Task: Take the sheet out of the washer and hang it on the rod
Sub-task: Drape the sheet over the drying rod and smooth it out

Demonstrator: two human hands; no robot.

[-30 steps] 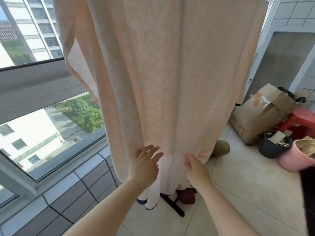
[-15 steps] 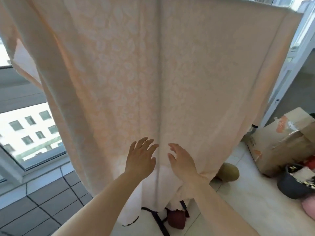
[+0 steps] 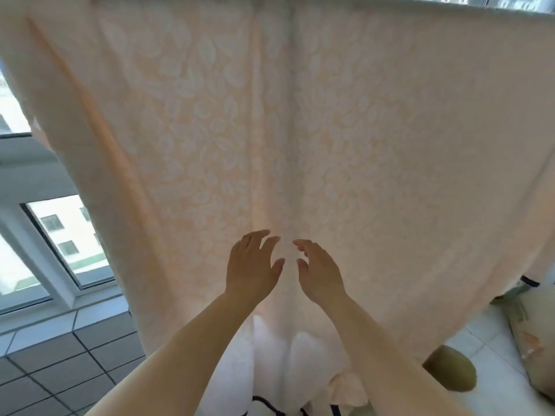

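Observation:
A pale peach sheet (image 3: pixel 300 130) with a white leaf pattern hangs spread wide in front of me and fills most of the head view. Its top edge runs along the upper frame; the rod itself is hidden under the fabric. My left hand (image 3: pixel 252 265) and my right hand (image 3: pixel 318 271) are raised side by side against the sheet's middle, near a vertical crease. The fingers of both are spread and hold nothing. The sheet's white lower hem hangs below my forearms.
A window (image 3: pixel 60 244) with a white frame and a tiled sill (image 3: pixel 60 355) lies at the left. An olive-green rounded object (image 3: pixel 450 370) sits on the floor at lower right, beside a cardboard box (image 3: pixel 534 340). Black stand legs (image 3: pixel 270 408) show under the hem.
My hands have risen from the sheet's lower hem to its middle and drawn closer together, fingers now apart. The view has tilted upward and closer to the sheet.

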